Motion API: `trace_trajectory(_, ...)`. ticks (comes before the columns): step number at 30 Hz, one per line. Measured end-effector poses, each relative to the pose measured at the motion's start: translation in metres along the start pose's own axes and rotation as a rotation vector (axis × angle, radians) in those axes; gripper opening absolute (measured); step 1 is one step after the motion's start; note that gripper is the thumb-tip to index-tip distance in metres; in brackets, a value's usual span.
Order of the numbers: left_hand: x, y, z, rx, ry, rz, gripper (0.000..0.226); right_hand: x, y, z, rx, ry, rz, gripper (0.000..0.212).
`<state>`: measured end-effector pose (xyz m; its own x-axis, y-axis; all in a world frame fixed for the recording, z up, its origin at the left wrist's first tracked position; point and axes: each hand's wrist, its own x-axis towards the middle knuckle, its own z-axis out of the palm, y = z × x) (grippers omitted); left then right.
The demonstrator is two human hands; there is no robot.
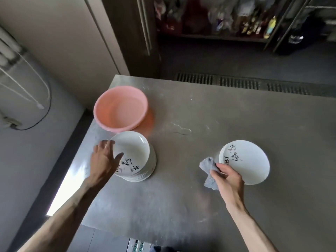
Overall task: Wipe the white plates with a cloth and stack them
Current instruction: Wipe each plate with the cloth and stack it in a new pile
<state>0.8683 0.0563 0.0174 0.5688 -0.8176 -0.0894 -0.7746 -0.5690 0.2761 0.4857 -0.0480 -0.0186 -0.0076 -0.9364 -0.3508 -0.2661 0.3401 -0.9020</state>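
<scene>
At the far left of the brushed steel table (181,197), a round pink plastic basin (121,110) is sitting just behind a tall stack of white ceramic plates with black brush lettering (145,171). The left hand (103,159) is grasping the top plate (134,153) at its left rim, with the thumb lying on the inner face and the fingers curling over the edge.

Well apart to the right, the right hand (229,180) is clutching a crumpled grey cloth (209,171), its fingers touching the near-left rim of another white lettered plate (245,162). I cannot tell whether more plates are lying under that one.

The top plate is lying immediately right of the left hand, which is by far the nearer one. The cloth is waiting further right, so that plate probably needs carrying rightward to meet it.
</scene>
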Motion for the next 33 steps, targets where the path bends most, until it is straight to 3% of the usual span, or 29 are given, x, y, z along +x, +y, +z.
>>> trace_trajectory(3, 0.01, -0.026, 0.0, -0.002, -0.093, -0.042, 0.059, -0.013, 0.001, 0.017, 0.0, -0.047, -0.016, 0.023)
trace_trajectory(8, 0.02, -0.042, 0.005, -0.107, -0.01, -0.044, 0.037, -0.028, 0.004, 0.028, -0.021, -0.043, 0.001, 0.027)
trace_trajectory(14, 0.019, -0.054, 0.004, -0.351, 0.032, -0.213, 0.033, -0.037, 0.005, 0.029, -0.068, -0.011, 0.015, 0.023)
trace_trajectory(21, 0.001, -0.038, -0.021, -0.61, -0.097, -0.35, 0.042, -0.041, 0.002, 0.021, -0.037, 0.017, 0.025, 0.022)
trace_trajectory(24, -0.021, -0.009, -0.03, -0.713, -0.135, -0.304, 0.06, -0.043, 0.0, 0.013, -0.019, 0.034, 0.001, 0.023)
trace_trajectory(27, -0.04, 0.023, -0.01, -0.726, -0.183, -0.178, 0.046, -0.045, -0.002, 0.004, 0.008, 0.063, -0.035, 0.03)
trace_trajectory(33, -0.081, 0.081, 0.087, -0.688, -0.244, -0.07, 0.054, -0.048, 0.009, -0.002, 0.015, 0.12, -0.058, 0.035)
